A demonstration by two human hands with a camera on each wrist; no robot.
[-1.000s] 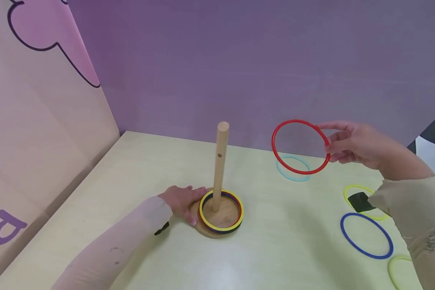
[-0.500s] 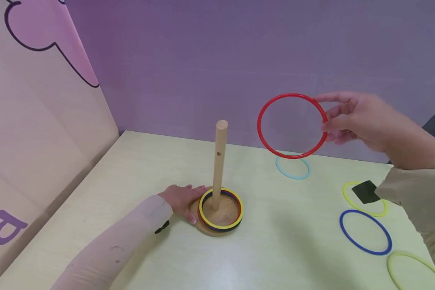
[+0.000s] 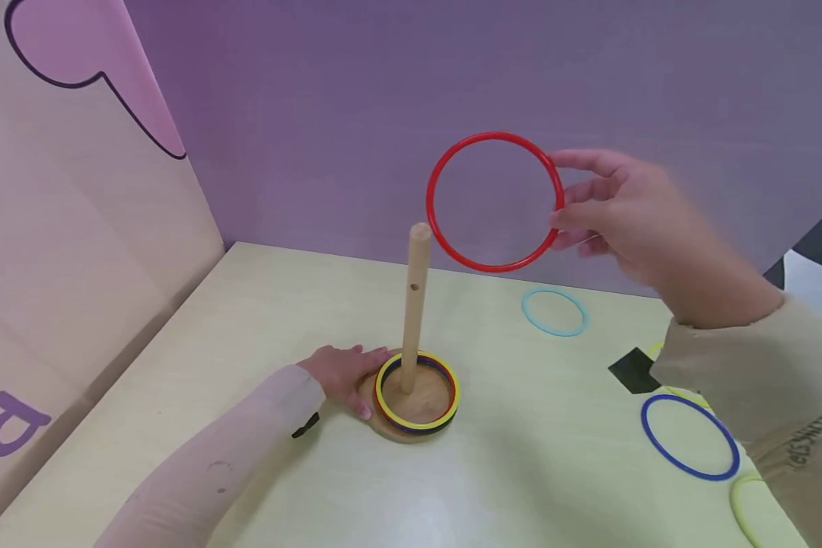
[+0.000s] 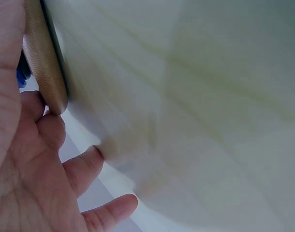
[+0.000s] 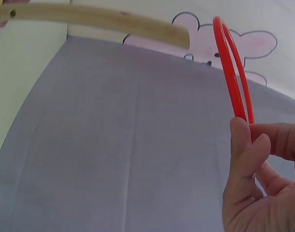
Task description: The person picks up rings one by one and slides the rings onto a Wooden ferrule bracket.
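My right hand [image 3: 559, 207] pinches a red ring [image 3: 495, 136] by its right rim and holds it upright in the air, just above and right of the top of a wooden peg [image 3: 416, 304]. In the right wrist view the red ring [image 5: 229, 63] stands between thumb and fingers [image 5: 249, 164], with the peg [image 5: 99, 19] tip close beside it. The peg stands on a round wooden base [image 3: 383, 432] that carries a stack of rings, a yellow ring [image 3: 416, 425] on top. My left hand [image 3: 345, 377] rests flat against the base's left edge [image 4: 43, 67], fingers relaxed.
On the pale table [image 3: 246, 327] lie a light blue ring [image 3: 555, 334] behind, a dark blue ring [image 3: 643, 428] at the right, and yellow-green rings [image 3: 740, 502] partly under my right sleeve. A black patch [image 3: 633, 371] lies there too. Purple wall behind, pink panel at left.
My right hand has carried the red ring up and leftward, from above the light blue ring to just beside the peg's top. The left hand has stayed on the base.
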